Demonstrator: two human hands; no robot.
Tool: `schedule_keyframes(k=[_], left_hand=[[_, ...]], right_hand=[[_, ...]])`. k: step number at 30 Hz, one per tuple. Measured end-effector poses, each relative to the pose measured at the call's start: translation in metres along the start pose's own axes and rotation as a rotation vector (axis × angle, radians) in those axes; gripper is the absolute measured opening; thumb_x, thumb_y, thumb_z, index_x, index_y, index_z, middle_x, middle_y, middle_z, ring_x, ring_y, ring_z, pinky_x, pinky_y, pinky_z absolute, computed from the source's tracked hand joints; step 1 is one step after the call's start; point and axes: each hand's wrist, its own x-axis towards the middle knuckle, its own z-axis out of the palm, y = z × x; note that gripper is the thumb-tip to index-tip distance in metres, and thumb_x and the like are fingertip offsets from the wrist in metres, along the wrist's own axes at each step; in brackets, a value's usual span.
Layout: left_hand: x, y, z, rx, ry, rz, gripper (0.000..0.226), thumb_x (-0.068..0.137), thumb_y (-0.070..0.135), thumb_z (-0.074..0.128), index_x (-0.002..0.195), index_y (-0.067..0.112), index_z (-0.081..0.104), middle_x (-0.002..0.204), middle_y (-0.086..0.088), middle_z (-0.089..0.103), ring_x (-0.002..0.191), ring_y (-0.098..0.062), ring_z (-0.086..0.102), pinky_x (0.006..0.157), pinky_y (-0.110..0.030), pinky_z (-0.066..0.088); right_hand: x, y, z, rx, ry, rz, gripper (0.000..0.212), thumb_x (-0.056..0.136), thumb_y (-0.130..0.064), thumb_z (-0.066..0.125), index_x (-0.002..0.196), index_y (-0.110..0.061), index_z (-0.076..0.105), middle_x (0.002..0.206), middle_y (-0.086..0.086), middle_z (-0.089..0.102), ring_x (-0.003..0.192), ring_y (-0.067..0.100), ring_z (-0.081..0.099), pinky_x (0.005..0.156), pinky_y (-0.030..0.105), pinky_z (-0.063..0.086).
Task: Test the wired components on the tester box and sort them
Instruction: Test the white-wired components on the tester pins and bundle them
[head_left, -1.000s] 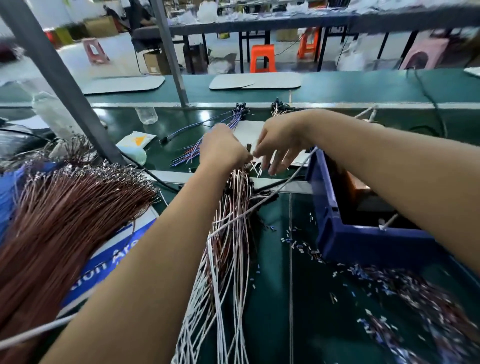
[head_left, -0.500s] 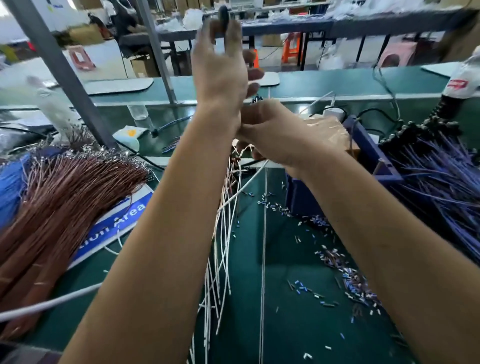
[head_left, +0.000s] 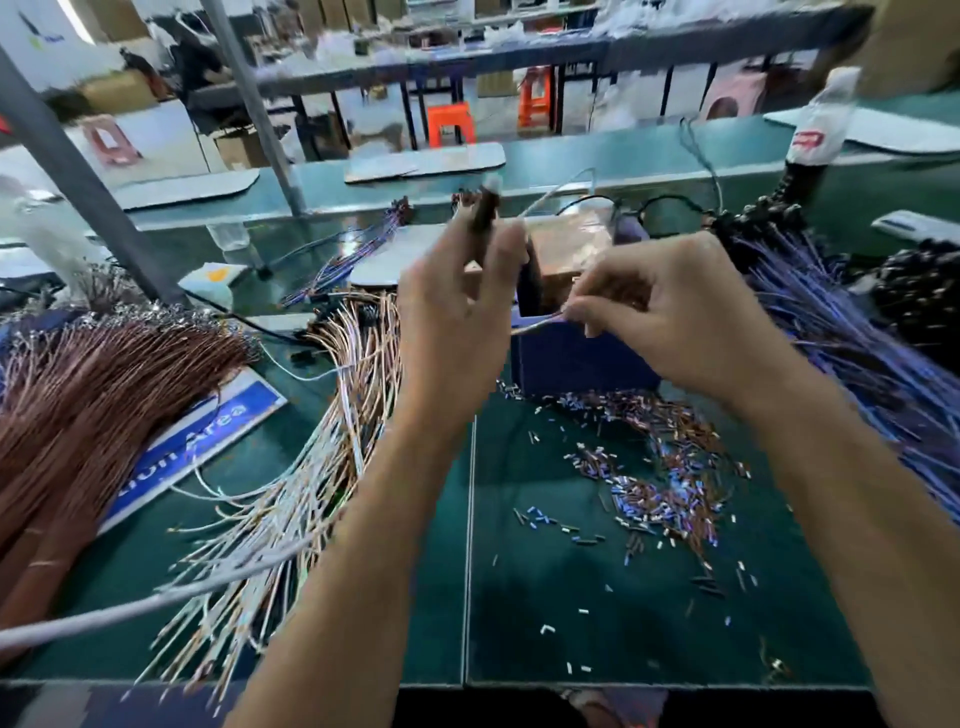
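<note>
My left hand (head_left: 457, 306) is raised above the bench and grips a dark, thin cylindrical component (head_left: 483, 213) that points up from its fingers. My right hand (head_left: 670, 312) pinches the pale wire (head_left: 535, 325) that runs between the two hands. Behind the hands stands a blue box (head_left: 576, 358) with a brown block (head_left: 571, 244) in it; the hands hide most of it. A fan of white and pink wires (head_left: 317, 441) lies on the green bench below my left forearm.
A thick bundle of brown wires (head_left: 93, 395) lies at the left over a blue sign (head_left: 208, 447). Purple wires with black ends (head_left: 841, 332) spread at the right. Small cut sleeve bits (head_left: 654, 483) litter the green mat. A grey post (head_left: 78, 171) slants up at the left.
My left hand has come down from high above the bench to beside the right hand, still holding the dark component. The view has tilted down and pulled back from the box.
</note>
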Motion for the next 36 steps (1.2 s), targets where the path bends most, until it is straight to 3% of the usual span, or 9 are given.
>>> schedule_keyframes(k=[1,3,6,10,12,20,26,31,36], left_hand=[[-0.026,-0.006,0.012,-0.027,-0.075,0.049,0.018,0.099,0.040,0.061,0.090,0.025,0.065,0.078,0.010,0.063,0.063,-0.007,0.056,0.056,-0.027,0.043],[-0.055,-0.021,0.040,0.202,-0.198,0.129,0.019,0.092,0.022,0.074,0.102,0.008,0.066,0.096,-0.003,0.062,0.080,-0.019,0.058,0.069,-0.036,0.049],[-0.059,-0.035,0.063,0.286,-0.328,0.094,0.025,0.087,0.009,0.076,0.110,0.006,0.066,0.106,-0.008,0.065,0.094,-0.030,0.062,0.078,-0.046,0.053],[-0.076,-0.047,0.075,0.287,-0.368,0.112,0.006,0.094,0.013,0.072,0.093,0.008,0.068,0.080,-0.006,0.072,0.073,-0.032,0.066,0.063,-0.043,0.050],[-0.078,-0.055,0.075,0.244,-0.334,0.068,0.014,0.095,0.014,0.073,0.083,0.008,0.068,0.069,-0.004,0.067,0.062,-0.027,0.061,0.057,-0.042,0.048],[-0.087,-0.067,0.080,0.019,-0.324,-0.112,0.022,0.098,0.022,0.068,0.080,0.011,0.065,0.064,0.000,0.059,0.059,-0.022,0.056,0.055,-0.042,0.047],[-0.089,-0.069,0.080,-0.008,-0.304,-0.204,0.018,0.096,0.023,0.068,0.080,0.017,0.063,0.063,0.002,0.059,0.058,-0.023,0.058,0.056,-0.043,0.050],[-0.092,-0.066,0.079,-0.065,-0.340,-0.231,0.018,0.096,0.022,0.067,0.084,0.009,0.065,0.065,-0.008,0.060,0.061,-0.031,0.057,0.057,-0.044,0.049],[-0.090,-0.065,0.077,-0.113,-0.327,-0.251,0.013,0.095,0.014,0.071,0.083,0.011,0.068,0.063,-0.001,0.060,0.057,-0.015,0.053,0.056,-0.029,0.044]], right_hand=[[-0.008,0.012,0.002,-0.033,-0.001,0.003,0.009,0.089,-0.020,0.081,0.084,-0.013,0.080,0.071,-0.006,0.074,0.066,0.006,0.067,0.072,0.028,0.054],[-0.023,0.033,0.008,-0.057,-0.018,0.030,0.007,0.089,-0.019,0.081,0.088,-0.011,0.081,0.077,-0.003,0.076,0.070,0.009,0.068,0.073,0.032,0.054],[-0.042,0.054,0.019,-0.057,-0.016,0.043,0.007,0.090,-0.017,0.080,0.094,-0.011,0.080,0.083,-0.001,0.077,0.075,0.012,0.067,0.071,0.033,0.052],[-0.065,0.072,0.032,0.013,0.057,0.086,0.004,0.092,-0.015,0.078,0.094,-0.012,0.080,0.085,-0.006,0.077,0.078,0.006,0.070,0.074,0.028,0.053],[-0.073,0.078,0.038,0.060,0.064,0.146,0.005,0.093,-0.020,0.077,0.093,-0.015,0.080,0.084,-0.009,0.076,0.078,0.003,0.070,0.075,0.030,0.055],[-0.070,0.080,0.043,0.058,0.138,0.068,0.010,0.091,-0.020,0.080,0.090,-0.010,0.081,0.086,-0.004,0.071,0.082,0.010,0.067,0.076,0.029,0.054],[-0.073,0.087,0.033,0.018,0.424,0.154,0.013,0.098,-0.015,0.073,0.090,-0.005,0.075,0.087,0.002,0.068,0.082,0.017,0.063,0.075,0.033,0.053],[-0.074,0.084,0.048,-0.025,0.096,0.067,0.020,0.096,-0.034,0.073,0.090,-0.017,0.080,0.090,-0.009,0.072,0.092,0.018,0.058,0.085,0.046,0.049],[-0.073,0.084,0.047,0.095,0.124,0.060,0.024,0.095,-0.038,0.071,0.085,-0.018,0.081,0.085,-0.013,0.073,0.086,0.010,0.061,0.081,0.034,0.048]])
